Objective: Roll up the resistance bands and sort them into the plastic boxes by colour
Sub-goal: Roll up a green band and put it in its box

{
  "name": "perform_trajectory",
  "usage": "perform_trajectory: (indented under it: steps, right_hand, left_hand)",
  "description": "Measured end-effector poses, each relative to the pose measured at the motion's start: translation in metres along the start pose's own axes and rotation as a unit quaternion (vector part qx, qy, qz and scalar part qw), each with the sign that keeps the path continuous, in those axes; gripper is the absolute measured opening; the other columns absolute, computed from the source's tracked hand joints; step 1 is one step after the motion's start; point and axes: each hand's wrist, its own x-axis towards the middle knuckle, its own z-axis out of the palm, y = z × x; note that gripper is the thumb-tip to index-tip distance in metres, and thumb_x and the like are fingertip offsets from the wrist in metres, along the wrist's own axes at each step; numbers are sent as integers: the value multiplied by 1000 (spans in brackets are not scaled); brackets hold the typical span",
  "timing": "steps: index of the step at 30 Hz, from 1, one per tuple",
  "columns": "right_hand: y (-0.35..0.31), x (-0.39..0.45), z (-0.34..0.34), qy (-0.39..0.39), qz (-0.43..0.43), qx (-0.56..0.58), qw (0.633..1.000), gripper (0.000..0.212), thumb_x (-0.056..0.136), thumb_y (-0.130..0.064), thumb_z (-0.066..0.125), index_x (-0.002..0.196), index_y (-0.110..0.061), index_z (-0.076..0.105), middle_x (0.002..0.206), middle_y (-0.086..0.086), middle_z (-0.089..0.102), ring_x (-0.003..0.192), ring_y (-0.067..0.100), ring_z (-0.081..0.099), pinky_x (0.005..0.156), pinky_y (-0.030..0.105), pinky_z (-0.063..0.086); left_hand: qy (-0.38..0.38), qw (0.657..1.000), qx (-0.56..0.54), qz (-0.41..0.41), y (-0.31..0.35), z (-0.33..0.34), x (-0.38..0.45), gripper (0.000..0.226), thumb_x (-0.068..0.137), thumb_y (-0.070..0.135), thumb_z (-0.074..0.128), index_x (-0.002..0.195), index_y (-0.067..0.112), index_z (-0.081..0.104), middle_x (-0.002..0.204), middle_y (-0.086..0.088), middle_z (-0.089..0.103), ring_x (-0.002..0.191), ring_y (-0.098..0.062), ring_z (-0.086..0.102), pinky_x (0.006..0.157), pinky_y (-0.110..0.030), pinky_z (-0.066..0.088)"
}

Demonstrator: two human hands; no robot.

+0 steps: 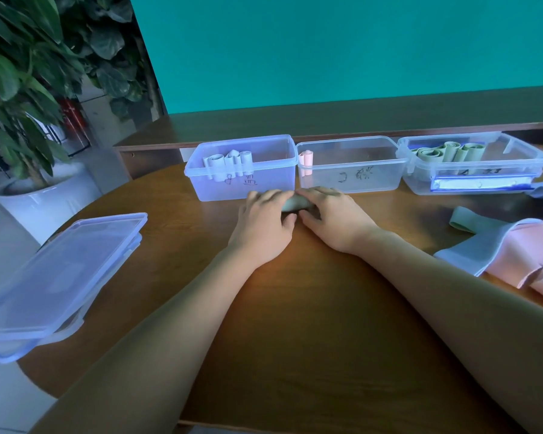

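From my remote seat I read the bench (295, 308) left to right. At the far left lay a stack of clear lids (63, 277), overhanging the bench edge, with a potted plant (29, 89) behind them. Further in stood the first plastic box (242, 167), with several pale blue rolls (229, 161) upright inside it. Next to it, touching or nearly so, the middle box (351, 166) held a single pink roll (306, 161) in its left corner.

In front of those two boxes, both hands met over a green band roll (295, 204). My left hand (264, 223) had its fingers curled over the roll's left end, and my right hand (333, 217) curled over the right end, thumbs toward me. Each grip was closed around the roll, pressing it down on the bench. Only a short stretch of green showed between the hands; I could not tell whether any loose tail was left under the palms.

I judged the step in hand to be the end of rolling a green band. The next move called for holding the roll tight so it would not spring open, lifting it, and carrying it right to the third box (470, 167), where green rolls (445, 153) already stood.

Beyond that, at the right edge, unrolled bands (514, 255) in blue, pink and green lay in a loose heap, not yet dealt with.
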Motion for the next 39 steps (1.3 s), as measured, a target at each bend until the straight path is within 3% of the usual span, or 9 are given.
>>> perform_trajectory:
  steps: [4,9,19,23,25,30,34,39]
  right_hand:
    - [1,11,7,14,10,8,1000,43,103,-22,46,146,-24,49,137,6,59,124,30,51,106,44,41]
    - [3,14,8,19,28,83,996,24,103,-22,52,127,-19,51,110,7,62,106,26,55,90,37,44]
    - [1,-13,-13,68,7,207,976,26,103,-28,57,127,-21,62,113,-1,70,101,12,63,89,21,47]
    - [3,-40,-34,42,-3,294,955,27,96,-27,68,123,-31,65,111,-10,72,103,4,66,96,20,50]
    - [7,-55,-48,48,-15,304,951,27,97,-24,67,124,-24,67,115,-10,71,108,4,64,98,20,50]
    - [26,-87,-105,66,10,346,936,25,93,-25,70,116,-18,74,108,-7,76,104,9,70,97,25,53]
    - [48,-108,-155,80,22,339,937,25,88,-26,72,111,-16,76,104,-6,77,99,10,71,91,19,54]
    - [81,-128,-202,91,61,349,931,20,85,-13,75,104,-7,75,90,-5,77,80,8,73,69,13,53]
  left_hand:
    - [-12,1000,-6,-14,-2,1,9,44,99,32,55,143,29,50,140,5,57,122,-28,41,105,-43,37]
    - [-14,999,-28,-27,-6,3,17,41,98,36,58,138,28,54,134,3,60,121,-26,42,101,-43,38]
    - [-11,998,-52,23,4,-7,6,30,100,33,56,127,21,61,114,-1,67,107,-22,48,88,-41,43]
    - [-20,991,-129,10,21,-10,-9,31,102,34,53,129,21,57,120,0,57,109,-14,48,92,-30,43]
    - [-29,984,-175,2,36,-11,-16,30,102,36,53,129,25,55,123,5,51,109,-8,49,89,-20,41]
    - [-43,963,-264,18,88,-15,-14,23,102,34,53,125,36,49,124,12,57,110,-5,57,90,-19,50]
    - [-84,936,-342,21,141,-15,0,20,103,33,52,123,32,51,123,9,62,108,-3,60,81,-8,48]
    - [-121,913,-385,56,187,-7,26,26,99,40,56,125,34,56,119,12,67,100,0,62,94,-31,51]
